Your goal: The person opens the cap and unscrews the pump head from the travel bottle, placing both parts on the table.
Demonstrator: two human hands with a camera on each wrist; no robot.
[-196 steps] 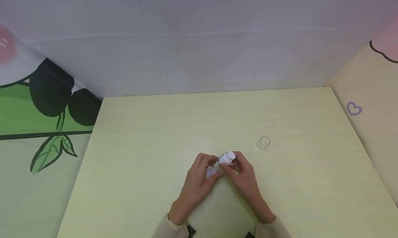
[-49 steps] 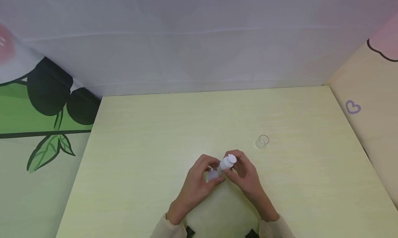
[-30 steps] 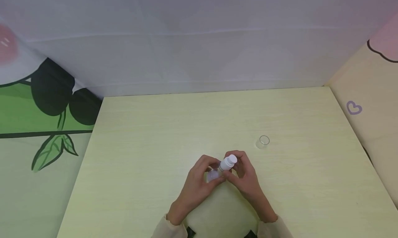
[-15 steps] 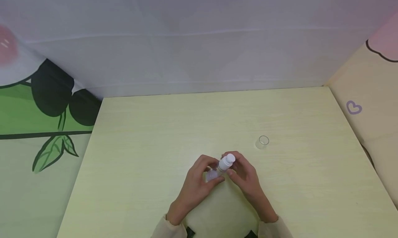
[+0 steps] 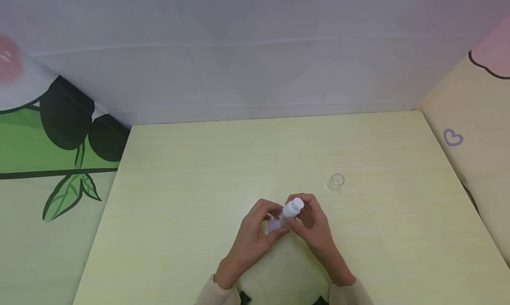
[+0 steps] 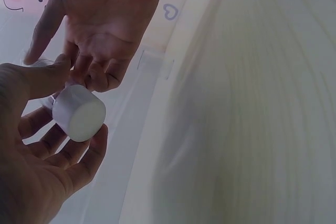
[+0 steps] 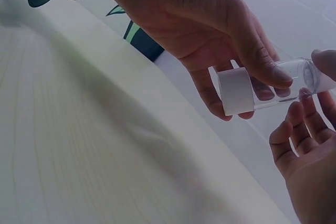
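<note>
Both hands meet on a small clear pump bottle (image 5: 273, 225), held tilted above the table with its white pump top (image 5: 292, 207) pointing up and right. My left hand (image 5: 252, 239) grips the clear body; in the right wrist view its thumb and fingers wrap round near the white base (image 7: 236, 91). That base (image 6: 80, 114) faces the left wrist camera. With thumb and fingers my right hand (image 5: 316, 227) pinches the white collar below the pump. Behind and to the right, a clear cylindrical cap (image 5: 332, 185) stands on the table, apart from both hands.
A pale wood-grain table (image 5: 191, 176) spreads under the hands. A grey cloth wall (image 5: 255, 75) closes off the back. Printed panels stand on both sides, with leaves (image 5: 71, 194) on the left and a purple heart (image 5: 453, 137) on the right.
Since the oldest frame the bottle has tipped more upright and shows more of its pump. In the last second the right thumb left the collar briefly and came back. The clear cap stays put.
</note>
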